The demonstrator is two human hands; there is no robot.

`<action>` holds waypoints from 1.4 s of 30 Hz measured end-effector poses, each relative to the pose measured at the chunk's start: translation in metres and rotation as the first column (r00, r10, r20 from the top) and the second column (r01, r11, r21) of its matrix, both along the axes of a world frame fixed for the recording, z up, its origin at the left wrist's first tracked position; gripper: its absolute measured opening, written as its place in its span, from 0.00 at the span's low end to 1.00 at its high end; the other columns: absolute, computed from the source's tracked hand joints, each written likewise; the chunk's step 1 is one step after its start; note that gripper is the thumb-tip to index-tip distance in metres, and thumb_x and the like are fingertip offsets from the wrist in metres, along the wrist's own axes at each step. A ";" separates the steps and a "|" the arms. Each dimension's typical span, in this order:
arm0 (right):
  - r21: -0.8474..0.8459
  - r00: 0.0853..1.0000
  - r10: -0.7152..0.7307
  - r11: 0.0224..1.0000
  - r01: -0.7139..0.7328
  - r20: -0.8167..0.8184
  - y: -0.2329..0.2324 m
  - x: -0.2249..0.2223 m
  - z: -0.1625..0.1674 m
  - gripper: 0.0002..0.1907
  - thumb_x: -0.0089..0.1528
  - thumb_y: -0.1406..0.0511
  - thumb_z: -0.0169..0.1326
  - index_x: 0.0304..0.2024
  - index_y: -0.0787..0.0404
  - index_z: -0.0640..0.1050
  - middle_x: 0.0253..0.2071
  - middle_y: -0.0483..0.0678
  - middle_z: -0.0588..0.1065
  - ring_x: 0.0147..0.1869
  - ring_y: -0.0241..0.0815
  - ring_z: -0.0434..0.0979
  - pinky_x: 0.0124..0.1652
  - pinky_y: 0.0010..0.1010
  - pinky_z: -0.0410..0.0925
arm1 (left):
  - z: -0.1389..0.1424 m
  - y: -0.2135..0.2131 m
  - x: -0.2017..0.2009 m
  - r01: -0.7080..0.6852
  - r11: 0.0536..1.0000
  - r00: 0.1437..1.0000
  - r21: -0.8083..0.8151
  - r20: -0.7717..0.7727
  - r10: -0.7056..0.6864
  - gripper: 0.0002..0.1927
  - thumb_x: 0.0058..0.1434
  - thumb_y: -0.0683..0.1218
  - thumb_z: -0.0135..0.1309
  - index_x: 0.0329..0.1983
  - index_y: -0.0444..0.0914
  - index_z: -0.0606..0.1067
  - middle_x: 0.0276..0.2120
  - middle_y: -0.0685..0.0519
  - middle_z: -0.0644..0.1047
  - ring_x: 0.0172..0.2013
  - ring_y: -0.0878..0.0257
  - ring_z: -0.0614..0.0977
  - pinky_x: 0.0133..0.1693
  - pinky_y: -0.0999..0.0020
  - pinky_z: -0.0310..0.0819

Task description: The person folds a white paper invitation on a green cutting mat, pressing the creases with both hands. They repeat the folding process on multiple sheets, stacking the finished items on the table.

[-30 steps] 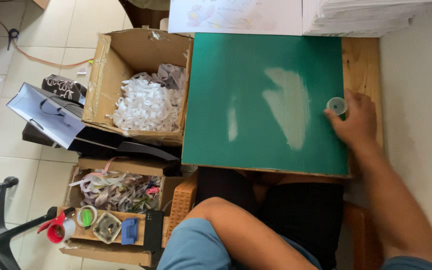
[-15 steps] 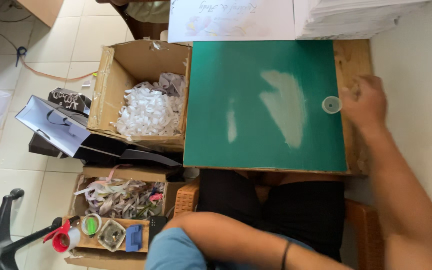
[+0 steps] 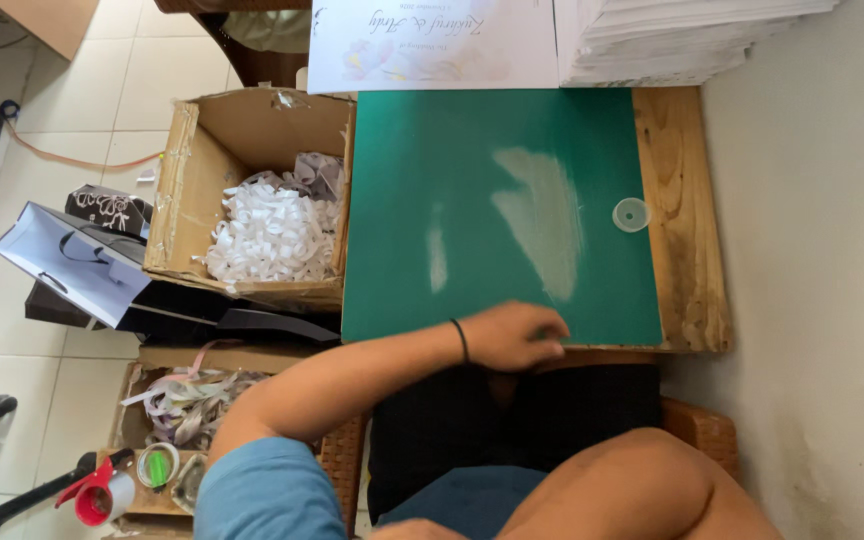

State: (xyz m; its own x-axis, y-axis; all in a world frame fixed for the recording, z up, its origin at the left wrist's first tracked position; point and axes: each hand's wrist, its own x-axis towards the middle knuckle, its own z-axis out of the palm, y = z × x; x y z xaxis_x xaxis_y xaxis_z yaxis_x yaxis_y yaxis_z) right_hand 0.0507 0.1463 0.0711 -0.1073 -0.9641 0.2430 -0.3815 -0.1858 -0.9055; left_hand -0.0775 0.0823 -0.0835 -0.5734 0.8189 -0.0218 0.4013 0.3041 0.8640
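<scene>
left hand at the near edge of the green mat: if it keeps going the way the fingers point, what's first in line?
The left hand points right along the green mat's near edge. Nothing lies on that strip; the first thing looks to be the bare wooden board. The small clear ring sits farther up, off that line.

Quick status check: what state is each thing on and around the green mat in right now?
Left hand: resting on the near edge of the green mat, fingers curled, holding nothing visible.
Green mat: flat on the wooden table, worn pale in patches.
Small clear ring: lying flat on the mat, untouched.
Cardboard box: open, partly filled with white ribbon bows.
Paper stack: piled at the far edge.
</scene>
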 end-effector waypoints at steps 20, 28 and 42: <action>-0.107 0.058 -0.816 0.146 0.983 -0.575 0.138 -0.139 -0.125 0.17 0.65 0.62 0.54 0.55 0.59 0.77 0.54 0.59 0.74 0.60 0.60 0.71 0.58 0.51 0.64 | -0.048 -0.064 -0.074 -0.802 0.466 0.577 0.374 0.282 0.766 0.11 0.68 0.41 0.52 0.52 0.35 0.77 0.44 0.51 0.83 0.43 0.64 0.82 0.48 0.69 0.77; -0.235 -0.134 -0.587 0.099 0.967 -0.799 0.197 -0.177 -0.195 0.22 0.62 0.63 0.60 0.59 0.63 0.77 0.65 0.57 0.71 0.72 0.63 0.66 0.66 0.53 0.62 | -0.019 -0.047 -0.045 -0.696 0.648 0.482 0.309 -0.467 0.741 0.08 0.59 0.41 0.57 0.42 0.38 0.79 0.41 0.49 0.80 0.46 0.49 0.79 0.49 0.55 0.71; -0.154 0.309 -0.786 0.451 0.879 -0.536 0.139 -0.148 -0.164 0.10 0.53 0.67 0.66 0.30 0.63 0.77 0.53 0.53 0.76 0.46 0.48 0.79 0.44 0.37 0.74 | 0.006 -0.032 -0.024 -0.344 0.912 0.709 0.224 -0.574 0.409 0.20 0.53 0.48 0.63 0.50 0.42 0.80 0.45 0.49 0.79 0.48 0.51 0.77 0.51 0.53 0.66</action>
State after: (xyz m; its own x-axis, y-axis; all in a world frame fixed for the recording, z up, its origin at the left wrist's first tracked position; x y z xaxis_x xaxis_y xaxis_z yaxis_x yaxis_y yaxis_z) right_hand -0.0976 0.2849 -0.0925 -0.7926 -0.4533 0.4077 -0.6096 0.5992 -0.5189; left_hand -0.1011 0.0504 -0.0778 -0.7020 0.5114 0.4957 0.7116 0.4747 0.5180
